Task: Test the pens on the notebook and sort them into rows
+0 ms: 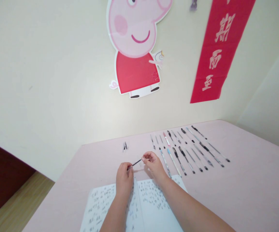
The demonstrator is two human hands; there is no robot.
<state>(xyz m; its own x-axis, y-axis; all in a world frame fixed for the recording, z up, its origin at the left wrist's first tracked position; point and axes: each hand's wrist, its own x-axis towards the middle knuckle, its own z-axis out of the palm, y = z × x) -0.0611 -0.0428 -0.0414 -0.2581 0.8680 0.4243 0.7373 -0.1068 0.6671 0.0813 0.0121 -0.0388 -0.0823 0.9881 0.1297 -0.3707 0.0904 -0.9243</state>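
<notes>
Both my hands are over the pink table (pixel 238 180), just beyond an open notebook (pixel 154 206) covered in handwriting. My left hand (pixel 124 178) is closed in a pinch on one end of a thin dark pen (pixel 136 162). My right hand (pixel 154 164) is closed on the pen's other end, so the pen spans the gap between them. A row of several pens and refills (pixel 190 148) lies to the right of my right hand. A small dark pen part (pixel 125 146) rests on the table beyond my hands.
The table stands against a cream wall with a pink cartoon pig sticker (pixel 137 48) and a red banner with pale characters (pixel 219 51). Wooden floor (pixel 16 206) and a dark red piece of furniture (pixel 1 174) show at the left.
</notes>
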